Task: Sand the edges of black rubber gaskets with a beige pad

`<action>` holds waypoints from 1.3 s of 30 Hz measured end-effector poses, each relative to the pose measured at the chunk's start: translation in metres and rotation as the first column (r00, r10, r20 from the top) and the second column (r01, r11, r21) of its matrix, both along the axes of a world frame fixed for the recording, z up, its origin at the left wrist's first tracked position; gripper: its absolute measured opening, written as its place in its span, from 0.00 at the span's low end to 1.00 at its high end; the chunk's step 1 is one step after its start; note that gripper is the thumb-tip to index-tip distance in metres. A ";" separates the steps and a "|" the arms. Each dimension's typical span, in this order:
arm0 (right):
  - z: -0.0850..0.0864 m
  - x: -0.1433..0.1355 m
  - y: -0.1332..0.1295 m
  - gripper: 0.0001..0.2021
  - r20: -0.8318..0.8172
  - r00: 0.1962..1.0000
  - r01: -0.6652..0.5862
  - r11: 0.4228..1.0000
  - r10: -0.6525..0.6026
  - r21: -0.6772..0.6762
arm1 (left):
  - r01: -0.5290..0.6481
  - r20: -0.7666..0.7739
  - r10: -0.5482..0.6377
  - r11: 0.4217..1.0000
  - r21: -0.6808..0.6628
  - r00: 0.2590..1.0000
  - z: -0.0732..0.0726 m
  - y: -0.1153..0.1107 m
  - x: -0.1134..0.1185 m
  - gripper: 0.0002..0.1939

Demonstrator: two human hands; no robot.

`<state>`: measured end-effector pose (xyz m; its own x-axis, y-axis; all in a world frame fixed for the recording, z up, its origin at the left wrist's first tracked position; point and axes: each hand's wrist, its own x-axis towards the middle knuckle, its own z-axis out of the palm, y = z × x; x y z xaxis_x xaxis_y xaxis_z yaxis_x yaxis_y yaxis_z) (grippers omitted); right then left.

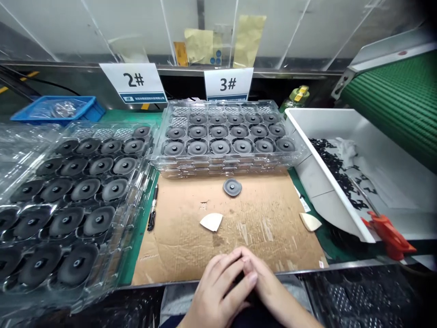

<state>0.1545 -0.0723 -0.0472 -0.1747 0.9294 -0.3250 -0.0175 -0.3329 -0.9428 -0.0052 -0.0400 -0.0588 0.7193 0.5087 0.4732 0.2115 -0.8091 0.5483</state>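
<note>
At the front edge of the table my left hand [218,289] and my right hand [269,280] are folded together. The left fingers curl over the right ones, hiding part of them, and no object shows between the hands. Beyond them a cream-coloured wedge-shaped pad [212,222] lies on the brown cardboard sheet [191,255]. Farther back on the cardboard rests a single dark grey rounded disc [232,187] with a small hub in its middle. A second wedge-shaped pad [310,222] lies near the right edge of the sheet.
Stacked clear trays [225,162] of grey discs stand at the back, with more trays [116,228] on the left. A black pen [153,207] lies beside them. At right, a white bin [327,191] holds small black parts; an orange-handled tool [389,232] leans on its rim.
</note>
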 end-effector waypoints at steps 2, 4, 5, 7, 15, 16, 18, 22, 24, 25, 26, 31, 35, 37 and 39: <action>0.005 0.000 0.005 0.19 0.038 0.998 -0.052 0.999 0.052 0.007 | -0.017 0.090 0.035 0.981 -0.193 0.995 -0.007 -0.005 -0.004 0.38; 0.009 0.001 0.014 0.21 0.242 0.967 -0.103 0.990 0.077 0.100 | -0.074 0.173 0.160 0.905 -0.420 0.972 -0.009 -0.009 -0.008 0.39; 0.010 0.002 0.021 0.22 0.389 0.920 -0.127 0.978 0.052 0.168 | -0.108 0.215 0.270 0.822 -0.560 0.939 -0.009 -0.011 -0.010 0.38; 0.005 0.002 0.037 0.22 0.644 0.763 -0.175 0.941 -0.056 0.289 | -0.079 0.272 0.537 0.542 -0.837 0.798 -0.004 -0.010 -0.015 0.34; -0.034 -0.023 0.082 0.18 0.853 0.514 -0.407 0.851 -0.088 0.333 | 0.560 0.201 0.905 -0.048 -0.827 0.374 0.006 0.009 -0.044 0.24; -0.036 -0.025 0.085 0.17 0.860 0.500 -0.417 0.843 -0.099 0.340 | 0.572 0.213 0.904 -0.041 -0.819 0.371 0.006 0.009 -0.045 0.25; -0.036 -0.029 0.093 0.16 0.865 0.487 -0.430 0.830 -0.120 0.356 | 0.582 0.234 0.898 -0.030 -0.813 0.374 0.006 0.009 -0.042 0.27; -0.039 -0.030 0.117 0.15 0.848 0.506 -0.413 0.820 -0.155 0.396 | 0.593 0.248 0.886 -0.037 -0.804 0.391 0.012 0.010 -0.033 0.28; -0.039 -0.027 0.125 0.15 0.823 0.543 -0.388 0.820 -0.165 0.421 | 0.598 0.244 0.883 -0.050 -0.800 0.400 0.016 0.011 -0.030 0.28; -0.037 -0.026 0.127 0.14 0.804 0.571 -0.376 0.818 -0.167 0.436 | 0.600 0.240 0.883 -0.058 -0.798 0.404 0.019 0.012 -0.029 0.28; -0.035 -0.024 0.126 0.14 0.781 0.602 -0.362 0.815 -0.167 0.453 | 0.601 0.234 0.884 -0.064 -0.796 0.404 0.021 0.012 -0.028 0.28; -0.018 -0.010 0.084 0.16 0.666 0.721 -0.238 0.832 -0.194 0.500 | 0.594 0.214 0.892 -0.073 -0.801 0.398 0.027 0.010 -0.025 0.25; -0.022 0.007 0.051 0.12 0.650 0.743 -0.198 0.875 -0.160 0.442 | 0.573 0.179 0.887 -0.111 -0.812 0.426 0.027 0.013 -0.020 0.25; -0.017 0.014 0.048 0.11 0.648 0.748 -0.184 0.892 -0.146 0.414 | 0.559 0.179 0.871 -0.126 -0.819 0.458 0.028 0.015 -0.015 0.25; 0.002 0.014 0.052 0.11 0.637 0.751 -0.133 0.904 -0.176 0.406 | 0.548 0.197 0.852 -0.121 -0.827 0.485 0.030 0.017 -0.009 0.25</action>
